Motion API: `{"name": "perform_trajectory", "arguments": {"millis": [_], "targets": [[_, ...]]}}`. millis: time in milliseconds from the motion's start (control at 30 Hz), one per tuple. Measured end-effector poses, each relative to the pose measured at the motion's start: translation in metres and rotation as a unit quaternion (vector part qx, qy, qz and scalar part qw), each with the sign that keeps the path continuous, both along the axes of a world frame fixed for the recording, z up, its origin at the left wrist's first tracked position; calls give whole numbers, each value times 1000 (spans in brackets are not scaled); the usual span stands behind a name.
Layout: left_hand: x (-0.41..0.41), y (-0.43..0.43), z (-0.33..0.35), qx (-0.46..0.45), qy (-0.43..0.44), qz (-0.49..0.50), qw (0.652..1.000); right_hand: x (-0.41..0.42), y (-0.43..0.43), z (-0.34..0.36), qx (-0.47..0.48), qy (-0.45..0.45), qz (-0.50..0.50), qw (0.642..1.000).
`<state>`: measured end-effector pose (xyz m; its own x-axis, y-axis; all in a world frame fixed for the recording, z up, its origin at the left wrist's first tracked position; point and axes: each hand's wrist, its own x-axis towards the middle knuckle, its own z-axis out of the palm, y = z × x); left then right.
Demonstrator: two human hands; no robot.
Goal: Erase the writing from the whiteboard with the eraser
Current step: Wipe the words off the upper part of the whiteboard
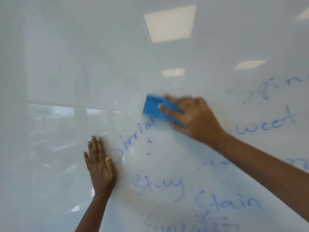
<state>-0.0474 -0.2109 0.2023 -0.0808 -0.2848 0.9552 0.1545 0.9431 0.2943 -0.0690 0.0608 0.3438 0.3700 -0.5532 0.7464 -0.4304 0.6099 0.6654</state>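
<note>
While the left hand (100,166) lies flat on the whiteboard (66,64), right-hand fingers (168,111) press the eraser (153,107) above blue writing (157,185).

This looks like an office or classroom: a large glossy whiteboard (66,47) fills the whole view, with words in blue marker writing (167,186) across its lower right part. Its shine mirrors rectangular ceiling light panels (169,22) set in a grid ceiling near the top edge. Toward the left edge it mirrors bright windows (63,111), with blurred, desk-like furniture below them.
</note>
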Motion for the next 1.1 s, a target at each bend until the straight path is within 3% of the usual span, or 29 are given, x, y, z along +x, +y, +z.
{"name": "perform_trajectory", "arguments": {"millis": [100,167,267,367,433,500,567,667,767,833,900,1000,1100], "targets": [[-1,1,-3,52,26,-4,998,5,-9,29,-142,-88,13,986],[-1,1,-4,64,30,-12,997,6,-24,13,-144,-87,11,986],[0,0,-5,56,25,-11,998,3,-40,-57,12,-44,3,999],[0,-1,-5,50,9,1,999,-1,-32,-123,212,-17,-4,977],[1,-1,-5,49,4,4,999,-5,-27,-127,267,7,1,964],[1,-1,-5,49,5,4,999,-8,-28,-96,228,39,14,973],[1,0,-4,49,8,3,999,-5,-32,-45,120,55,5,991],[1,1,-5,55,16,-7,998,4,-37,13,-69,-20,-6,997],[2,0,-4,58,25,-21,998,7,-54,4,-116,-55,1,992],[2,-1,-5,57,27,-22,998,7,-63,-34,-39,-31,1,999],[2,-1,-5,58,29,-24,998,3,-61,-79,105,-20,11,994],[3,-1,-5,66,28,-30,997,-3,-48,-116,302,8,-22,953],[4,-3,-5,71,29,-42,996,-8,-49,-90,290,29,8,957]]}}
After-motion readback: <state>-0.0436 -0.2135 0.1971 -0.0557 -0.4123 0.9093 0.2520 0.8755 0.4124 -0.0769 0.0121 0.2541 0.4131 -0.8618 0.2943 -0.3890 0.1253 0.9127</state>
